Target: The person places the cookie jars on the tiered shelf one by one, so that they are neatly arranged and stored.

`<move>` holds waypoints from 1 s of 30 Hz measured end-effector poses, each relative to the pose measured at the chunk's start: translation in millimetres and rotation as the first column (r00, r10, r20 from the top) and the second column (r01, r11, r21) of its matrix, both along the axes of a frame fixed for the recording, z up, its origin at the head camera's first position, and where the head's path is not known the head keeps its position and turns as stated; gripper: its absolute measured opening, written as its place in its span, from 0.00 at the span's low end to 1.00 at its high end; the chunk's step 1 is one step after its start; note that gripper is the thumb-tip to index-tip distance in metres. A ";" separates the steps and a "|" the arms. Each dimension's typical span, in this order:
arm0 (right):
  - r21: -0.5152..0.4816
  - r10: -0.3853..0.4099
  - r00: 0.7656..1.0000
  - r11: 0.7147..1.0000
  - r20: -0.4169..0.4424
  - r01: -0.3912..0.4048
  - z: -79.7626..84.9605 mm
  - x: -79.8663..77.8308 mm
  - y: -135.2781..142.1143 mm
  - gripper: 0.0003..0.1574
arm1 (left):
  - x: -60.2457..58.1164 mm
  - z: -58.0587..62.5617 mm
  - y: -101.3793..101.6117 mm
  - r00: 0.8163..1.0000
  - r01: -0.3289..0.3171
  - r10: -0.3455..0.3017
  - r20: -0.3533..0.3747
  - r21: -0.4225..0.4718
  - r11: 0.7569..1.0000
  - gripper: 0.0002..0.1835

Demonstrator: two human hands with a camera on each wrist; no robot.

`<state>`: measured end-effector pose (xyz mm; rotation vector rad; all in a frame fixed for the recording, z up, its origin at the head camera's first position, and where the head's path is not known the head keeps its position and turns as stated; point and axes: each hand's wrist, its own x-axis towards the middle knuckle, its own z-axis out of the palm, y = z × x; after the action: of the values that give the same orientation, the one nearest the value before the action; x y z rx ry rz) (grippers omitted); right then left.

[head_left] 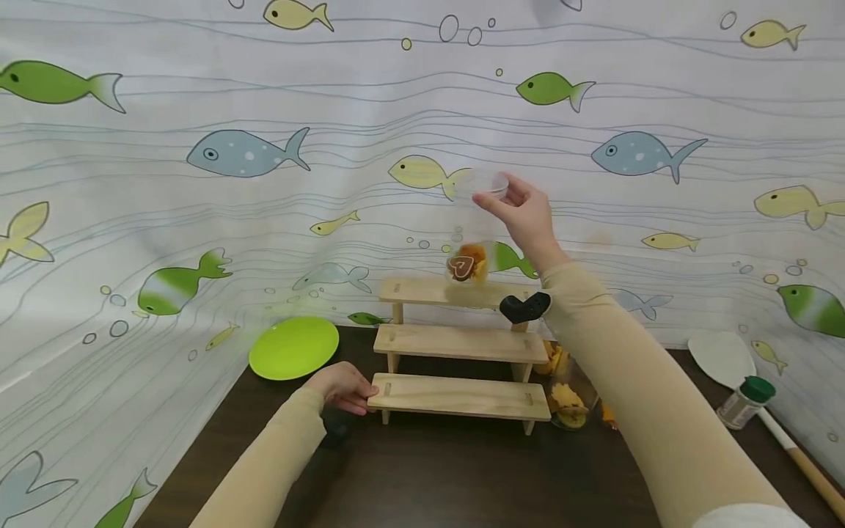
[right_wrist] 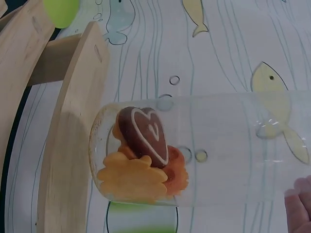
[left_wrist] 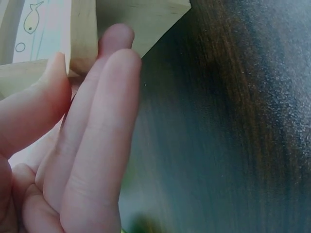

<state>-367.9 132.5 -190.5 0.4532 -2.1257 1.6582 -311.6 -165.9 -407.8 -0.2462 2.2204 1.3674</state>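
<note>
A three-step wooden stand (head_left: 455, 341) is on the dark table. My left hand (head_left: 343, 385) pinches the left end of its lowest step; the left wrist view shows the thumb and fingers (left_wrist: 104, 126) on either side of the board. With fingertips at the upper end, my right hand (head_left: 524, 213) holds a tall clear jar (right_wrist: 223, 145) upright over the top step. Inside, at the jar's bottom, are a brown heart-shaped cookie (right_wrist: 143, 133) and orange and yellow cookies (right_wrist: 133, 177). Whether the jar touches the step, I cannot tell.
A lime-green plate (head_left: 293, 348) lies at the back left. Right of the stand are more cookies (head_left: 569, 403) in clear containers, partly behind my right arm. Farther right are a green-capped shaker (head_left: 746, 403) and a white spatula (head_left: 722, 357) with a wooden handle. A fish-patterned curtain (head_left: 422, 110) hangs behind.
</note>
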 end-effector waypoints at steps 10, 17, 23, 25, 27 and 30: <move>-0.033 0.046 0.998 0.998 0.048 -0.044 -15.4 -19.0 -36.0 0.47 | 2.2 1.2 2.2 0.999 0.039 -0.039 -0.001 -0.008 0.999 0.12; -0.026 0.053 0.995 0.998 0.080 -0.052 -23.5 -24.7 -45.7 0.48 | 3.0 5.1 -0.2 0.999 0.034 -0.034 0.000 -0.021 0.999 0.12; -0.056 0.070 0.993 0.996 0.099 -0.064 -31.5 -26.5 -49.1 0.49 | 2.9 3.8 0.0 1.000 0.030 -0.030 0.006 -0.011 0.999 0.13; -0.062 0.076 0.993 0.996 0.092 -0.071 -33.0 -26.9 -50.6 0.49 | 2.4 3.0 0.2 1.000 0.030 -0.030 0.006 -0.004 1.000 0.13; -0.055 0.074 0.994 0.996 0.083 -0.070 -33.6 -27.1 -52.5 0.48 | 1.9 1.9 -0.1 1.000 0.028 -0.028 0.005 0.000 1.000 0.13; -0.012 0.052 0.995 0.999 0.082 -0.051 -32.4 -27.0 -56.7 0.47 | 2.7 1.3 -2.0 1.000 0.014 -0.014 0.003 0.000 1.000 0.13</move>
<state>-394.9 75.9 -223.0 0.4478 -2.1806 1.7436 -308.9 -167.9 -406.6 -0.2328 2.2156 1.3587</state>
